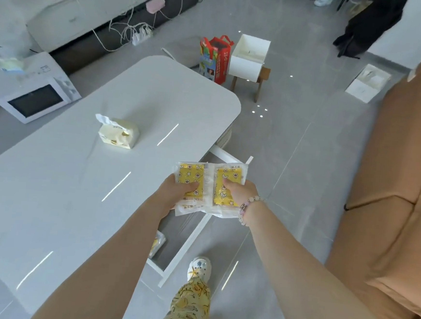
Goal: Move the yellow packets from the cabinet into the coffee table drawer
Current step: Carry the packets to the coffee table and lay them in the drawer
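Forearms, two, bare, reaching forward.
Counter [77, 174]: white, left of the hands.
Left hand [176, 192]: thumb on top, fingers curled beneath, pinching the left yellow packet [190, 174].
Right hand [239, 194]: same grip on the right yellow packet [228, 177].
Packets: side by side, edges meeting, long axes pointing away.
Drawer [184, 253]: open, directly below both hands. A third packet [156, 245] lies inside.
Likely move: straight down. Neither hand is nearer.

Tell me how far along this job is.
Done: the coffee table drawer is open and one yellow packet already lies inside it. In hand: the left hand holds a second packet and the right hand a third packet, both above the drawer. Left: putting these two in; whether more wait in the cabinet cannot be seen.
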Motion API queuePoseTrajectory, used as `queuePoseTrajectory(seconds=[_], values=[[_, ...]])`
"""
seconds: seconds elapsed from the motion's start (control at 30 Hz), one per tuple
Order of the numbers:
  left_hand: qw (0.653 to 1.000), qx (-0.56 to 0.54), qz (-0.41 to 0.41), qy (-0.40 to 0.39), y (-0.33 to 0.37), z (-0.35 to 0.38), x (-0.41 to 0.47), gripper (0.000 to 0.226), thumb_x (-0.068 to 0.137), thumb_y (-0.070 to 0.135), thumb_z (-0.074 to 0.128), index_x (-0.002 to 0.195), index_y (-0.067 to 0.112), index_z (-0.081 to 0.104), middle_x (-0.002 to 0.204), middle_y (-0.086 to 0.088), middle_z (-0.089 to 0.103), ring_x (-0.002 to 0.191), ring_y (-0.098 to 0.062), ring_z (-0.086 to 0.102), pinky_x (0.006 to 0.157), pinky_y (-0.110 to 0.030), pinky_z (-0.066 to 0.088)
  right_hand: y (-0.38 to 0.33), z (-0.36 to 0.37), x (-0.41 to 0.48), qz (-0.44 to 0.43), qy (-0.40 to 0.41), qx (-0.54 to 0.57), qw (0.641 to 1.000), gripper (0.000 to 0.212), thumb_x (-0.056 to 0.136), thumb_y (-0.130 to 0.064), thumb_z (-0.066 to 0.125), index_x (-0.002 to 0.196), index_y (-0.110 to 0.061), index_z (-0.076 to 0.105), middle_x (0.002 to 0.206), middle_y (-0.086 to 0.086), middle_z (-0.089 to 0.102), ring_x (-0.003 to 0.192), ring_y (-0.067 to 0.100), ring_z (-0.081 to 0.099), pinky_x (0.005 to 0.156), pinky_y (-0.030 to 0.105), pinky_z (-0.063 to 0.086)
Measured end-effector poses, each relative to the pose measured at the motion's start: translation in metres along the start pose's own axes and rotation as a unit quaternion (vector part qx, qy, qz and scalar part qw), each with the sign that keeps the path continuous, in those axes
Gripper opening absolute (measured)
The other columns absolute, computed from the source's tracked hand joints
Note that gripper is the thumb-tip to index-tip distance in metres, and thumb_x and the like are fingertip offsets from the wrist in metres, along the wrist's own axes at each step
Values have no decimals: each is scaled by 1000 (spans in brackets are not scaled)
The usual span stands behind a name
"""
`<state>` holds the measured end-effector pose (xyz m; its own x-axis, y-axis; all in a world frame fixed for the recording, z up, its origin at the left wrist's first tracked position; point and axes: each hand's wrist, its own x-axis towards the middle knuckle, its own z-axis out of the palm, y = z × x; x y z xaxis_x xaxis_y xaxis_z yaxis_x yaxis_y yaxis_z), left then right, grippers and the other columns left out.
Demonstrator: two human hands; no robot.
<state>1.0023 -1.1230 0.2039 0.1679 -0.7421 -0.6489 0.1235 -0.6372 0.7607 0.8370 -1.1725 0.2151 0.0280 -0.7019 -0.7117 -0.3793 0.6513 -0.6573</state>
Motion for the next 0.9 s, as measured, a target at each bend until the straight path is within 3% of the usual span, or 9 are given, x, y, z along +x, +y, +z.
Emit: queuePoseTrajectory(seconds=[0.1,0.3,0.43,0.47,0.53,0.6,0.73,0.8,0.9], values=[[999,-33,-15,3,11,-2,24,14,91,6,60,103,14,63,100,-6,70,86,-22,68,72,-32,56,-22,5,30,-3,-3,-16,1000,36,88,-41,63,107,-10,65,108,9,69,95,27,67,85,36,54],[996,-58,-51,37,15,-5,68,11,91,7,60,97,16,64,98,-6,71,83,-20,69,66,-29,56,-38,15,78,14,-26,-39,999,43,90,-39,60,119,-8,60,113,4,65,89,21,59,71,25,45],[989,-77,-108,64,-8,0,85,12,90,8,62,100,15,64,99,-6,72,88,-24,69,79,-39,56,-25,17,104,58,-52,-62,995,32,93,-32,58,115,-9,58,101,0,57,89,18,53,62,20,41],[987,-85,-118,73,-13,2,92,12,90,8,62,100,15,64,99,-6,72,89,-24,69,83,-41,55,-25,20,109,67,-58,-60,994,28,93,-30,59,109,-8,58,101,-1,60,88,18,55,62,20,43],[980,-106,-139,99,-25,4,108,13,88,10,64,100,16,62,98,-5,71,90,-24,69,86,-42,54,-17,28,135,91,-66,-70,991,36,90,-29,62,117,-5,59,108,2,66,94,20,61,75,31,53],[969,-128,-168,126,-44,8,125,21,86,13,68,106,14,61,99,-5,71,89,-23,70,84,-41,56,-12,36,157,110,-95,-88,985,35,90,-27,63,118,-7,58,111,5,65,97,22,61,83,34,51],[935,-190,-223,199,-93,19,144,29,84,13,71,109,10,57,96,-7,70,81,-21,69,63,-30,56,16,53,203,137,-141,-144,970,34,88,-27,65,114,-8,55,109,5,62,100,23,57,81,30,45],[920,-211,-238,230,-116,19,156,32,82,13,72,110,8,58,95,-8,70,81,-22,69,66,-32,56,27,68,219,124,-157,-177,964,23,88,-27,65,105,-13,57,99,2,62,94,20,57,76,29,45],[913,-228,-233,246,-142,5,182,32,81,7,73,109,5,58,93,-10,70,79,-22,68,64,-30,54,48,97,250,110,-174,-228,952,46,85,-34,67,121,-8,54,118,8,61,107,25,58,91,35,48]])
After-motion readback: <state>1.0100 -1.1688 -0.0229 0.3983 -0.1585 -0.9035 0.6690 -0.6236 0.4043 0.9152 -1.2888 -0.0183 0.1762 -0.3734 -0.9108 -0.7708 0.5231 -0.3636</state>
